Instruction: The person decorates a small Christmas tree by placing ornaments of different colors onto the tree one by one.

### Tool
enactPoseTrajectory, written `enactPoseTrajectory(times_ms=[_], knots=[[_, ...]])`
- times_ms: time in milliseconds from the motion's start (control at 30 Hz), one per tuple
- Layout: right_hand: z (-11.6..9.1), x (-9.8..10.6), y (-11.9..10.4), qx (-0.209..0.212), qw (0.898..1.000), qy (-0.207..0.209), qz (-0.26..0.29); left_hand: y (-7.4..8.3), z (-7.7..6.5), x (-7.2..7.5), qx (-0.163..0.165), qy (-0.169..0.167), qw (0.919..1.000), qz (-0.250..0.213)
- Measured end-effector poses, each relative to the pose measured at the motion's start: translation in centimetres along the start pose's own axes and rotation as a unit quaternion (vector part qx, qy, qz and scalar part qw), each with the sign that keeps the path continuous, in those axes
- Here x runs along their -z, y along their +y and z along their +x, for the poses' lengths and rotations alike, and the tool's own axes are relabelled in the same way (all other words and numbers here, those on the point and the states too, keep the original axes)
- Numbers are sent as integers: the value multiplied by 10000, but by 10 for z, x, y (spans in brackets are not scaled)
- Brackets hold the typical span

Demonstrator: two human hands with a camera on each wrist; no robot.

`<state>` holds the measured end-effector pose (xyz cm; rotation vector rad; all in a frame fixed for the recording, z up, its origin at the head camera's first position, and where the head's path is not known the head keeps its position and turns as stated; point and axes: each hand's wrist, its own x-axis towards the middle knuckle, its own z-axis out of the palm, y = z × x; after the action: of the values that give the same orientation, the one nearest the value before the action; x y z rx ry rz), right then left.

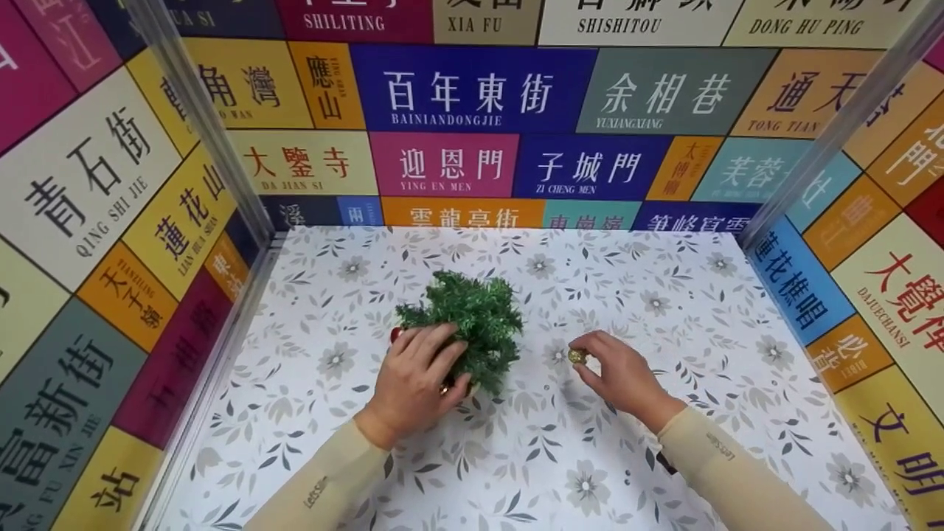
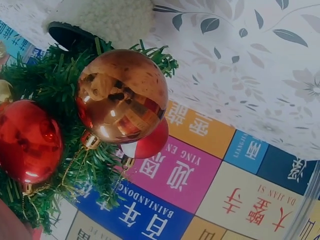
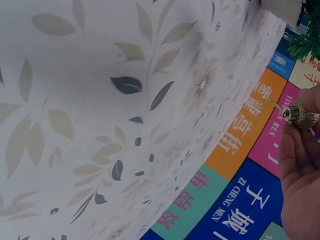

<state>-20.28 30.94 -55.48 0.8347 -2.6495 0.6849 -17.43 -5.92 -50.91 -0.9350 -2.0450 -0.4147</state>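
On the flowery worktop (image 1: 664,310) stands a little green Christmas tree (image 1: 472,324) with shiny balls, the left hand (image 1: 413,383) grasping its side, and just right of the tree the right hand (image 1: 623,376) pinches a tiny gold bell (image 1: 577,357).

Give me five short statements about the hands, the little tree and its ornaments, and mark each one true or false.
1. The left hand grips the small green tree. True.
2. The right hand lies flat and holds nothing. False: it pinches a small gold ornament between its fingertips.
3. A copper bauble and a red bauble hang on the tree. True.
4. The table has a plain blue cover. False: the cover is white with grey leaves and flowers.
5. The gold ornament already hangs on a branch. False: it is in the right hand, apart from the tree.
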Motion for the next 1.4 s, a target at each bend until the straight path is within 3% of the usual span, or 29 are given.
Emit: enactPoseTrajectory(times_ms=[467,1100,1400], knots=[[1,-1,-29,530,9983,-103,216,-11,-4,2,-238,76,9996,-142],[6,-4,-69,1123,9846,14,1342,-22,-6,4,-443,314,9984,-160],[6,-10,-86,1239,9778,13,1688,-21,-6,6,-489,237,9984,-145]])
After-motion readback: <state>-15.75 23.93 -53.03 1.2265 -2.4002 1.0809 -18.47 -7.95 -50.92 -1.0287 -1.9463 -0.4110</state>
